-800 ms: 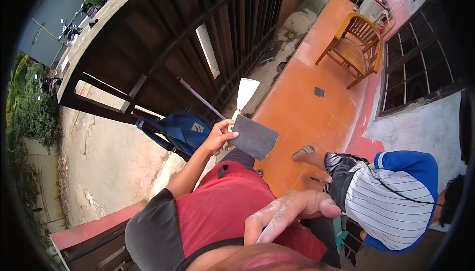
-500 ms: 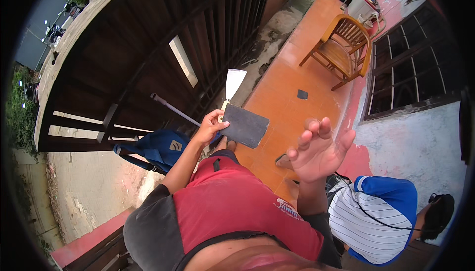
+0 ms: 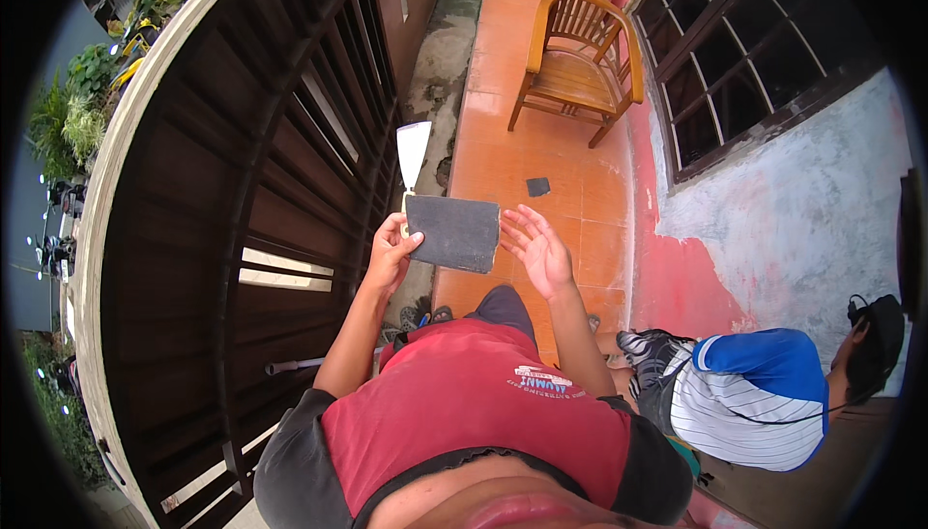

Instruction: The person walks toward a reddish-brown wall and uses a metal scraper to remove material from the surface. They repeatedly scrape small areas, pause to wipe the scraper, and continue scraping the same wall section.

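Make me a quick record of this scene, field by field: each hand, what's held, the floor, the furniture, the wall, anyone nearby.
Left hand: gripping a dark gray rectangular sheet and a putty knife together
Putty knife: pale blade pointing up and away from the body
Right hand: open, beside the sheet's right edge; contact unclear
Floor: orange tile, with a smaller dark piece lying on it
Furniture: wooden armchair, upright
Wall: patchy pink and whitish
Nearby: person in striped, blue-sleeved shirt, at right
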Demonstrator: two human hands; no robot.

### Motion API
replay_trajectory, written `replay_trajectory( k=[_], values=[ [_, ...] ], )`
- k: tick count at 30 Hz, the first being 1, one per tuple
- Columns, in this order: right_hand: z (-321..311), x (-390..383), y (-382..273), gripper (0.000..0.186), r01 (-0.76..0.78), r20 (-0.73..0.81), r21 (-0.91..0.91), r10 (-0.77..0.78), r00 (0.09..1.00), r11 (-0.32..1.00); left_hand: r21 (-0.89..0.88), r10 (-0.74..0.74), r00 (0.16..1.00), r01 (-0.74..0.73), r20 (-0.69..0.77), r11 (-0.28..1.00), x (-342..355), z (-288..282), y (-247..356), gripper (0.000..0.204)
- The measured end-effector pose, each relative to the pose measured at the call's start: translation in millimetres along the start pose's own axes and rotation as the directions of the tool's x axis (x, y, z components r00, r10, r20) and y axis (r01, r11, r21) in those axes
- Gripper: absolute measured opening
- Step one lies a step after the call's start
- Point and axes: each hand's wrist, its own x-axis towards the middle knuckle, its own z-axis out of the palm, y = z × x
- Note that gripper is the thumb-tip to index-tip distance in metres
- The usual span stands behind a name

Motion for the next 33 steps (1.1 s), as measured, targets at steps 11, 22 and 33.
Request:
replay_trajectory(
  k=[11,22,33],
  values=[
    [-80.6,199.1,-94.8,0.048,-0.019,-0.015,0.091,0.020,1.000,0.996,-0.062,-0.045,0.989,0.054,0.142,0.997,248.4,87.0,-23.3,0.032],
    [-90.3,436.5,-171.2,0.057,-0.514,0.544,0.121,0.377,0.750,0.849,0.014,-0.072,0.993,0.071,0.092,0.997,415.7,123.0,-22.5,0.032],
    [-108.8,646.2,-182.3,0.044,-0.204,0.332,-0.047,0.208,0.920,0.978,0.261,-0.258,0.950,0.207,0.177,0.943,631.3,66.4,-34.1,0.032]
  ],
)
